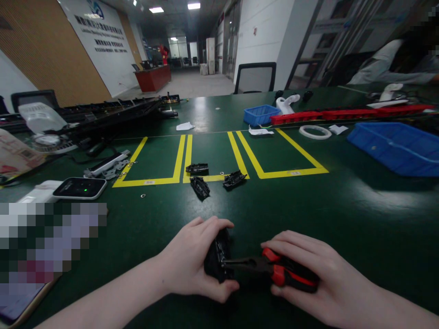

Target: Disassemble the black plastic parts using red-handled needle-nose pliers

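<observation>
1. The left hand (188,260) has its fingers (214,225) and thumb curled around a glossy black moulded part (213,262), pinching it between them just above or on the dark green table (343,214); which of the two, I cannot tell.
2. The right hand (312,269) has its fingers wrapped around the red-and-black handles of long-nosed dark metal pliers (262,264). The pliers point left, their tips at the right side of the part pinched by the left fingers.
3. Beyond the left fingers lie three similar black parts: one (198,168) farthest away, one (200,188) nearer, and one (235,179) to the right, near yellow tape outlines (216,178).
4. A small silvery ring (143,196) lies beyond and left of the left fingers.
5. Well beyond and right of the right fingers stands a blue plastic bin (398,148).
</observation>
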The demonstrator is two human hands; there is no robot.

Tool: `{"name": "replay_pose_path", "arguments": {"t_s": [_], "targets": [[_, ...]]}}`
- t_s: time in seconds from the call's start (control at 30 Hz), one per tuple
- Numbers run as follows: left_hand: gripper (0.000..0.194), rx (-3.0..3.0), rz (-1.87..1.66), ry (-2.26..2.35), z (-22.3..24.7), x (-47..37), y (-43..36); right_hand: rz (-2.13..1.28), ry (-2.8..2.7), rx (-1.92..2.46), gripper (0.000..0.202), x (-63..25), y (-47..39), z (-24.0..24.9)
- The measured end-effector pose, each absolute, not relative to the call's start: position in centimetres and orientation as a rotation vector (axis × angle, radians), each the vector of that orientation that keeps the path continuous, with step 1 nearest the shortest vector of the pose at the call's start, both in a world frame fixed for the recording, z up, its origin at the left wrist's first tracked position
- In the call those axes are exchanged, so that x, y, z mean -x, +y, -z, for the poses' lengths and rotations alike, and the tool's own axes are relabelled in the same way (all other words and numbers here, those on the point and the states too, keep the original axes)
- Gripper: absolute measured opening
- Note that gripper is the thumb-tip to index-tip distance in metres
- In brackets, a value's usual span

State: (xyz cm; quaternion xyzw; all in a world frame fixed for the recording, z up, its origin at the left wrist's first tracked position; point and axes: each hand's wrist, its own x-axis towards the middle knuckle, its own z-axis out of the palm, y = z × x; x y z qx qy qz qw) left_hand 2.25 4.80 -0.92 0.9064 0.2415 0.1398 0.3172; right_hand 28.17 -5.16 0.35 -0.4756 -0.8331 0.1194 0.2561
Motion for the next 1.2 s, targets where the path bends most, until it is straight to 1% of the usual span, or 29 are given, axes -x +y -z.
{"name": "replay_pose_path", "arguments": {"t_s": [0.3,0.4,0.57,0.7,0.93,1.2], "targets": [[0.078,-2.354,-0.368,0.606,1.1,-2.2,5.0,-0.438,-2.257,1.309,0.029,-28.1,-5.2,-0.2],[0.077,-2.323,-0.360,0.574,1.3,-2.2,5.1,-0.370,-2.266,1.263,0.030,-28.1,-5.3,0.0],[0.078,-2.328,-0.377,0.547,1.6,-2.2,5.2,-0.136,-2.310,1.196,0.032,-28.3,-5.3,0.8],[0.076,-2.336,-0.398,0.523,1.7,-2.3,5.2,0.008,-2.340,1.167,0.032,-28.5,-5.3,1.1],[0.075,-2.298,-0.392,0.528,1.4,-2.1,5.1,0.068,-2.348,1.158,0.031,-28.3,-4.8,0.5],[0.075,-2.253,-0.374,0.524,1.4,-2.0,5.4,0.036,-2.321,1.180,0.036,-28.7,-5.0,1.3]]}}
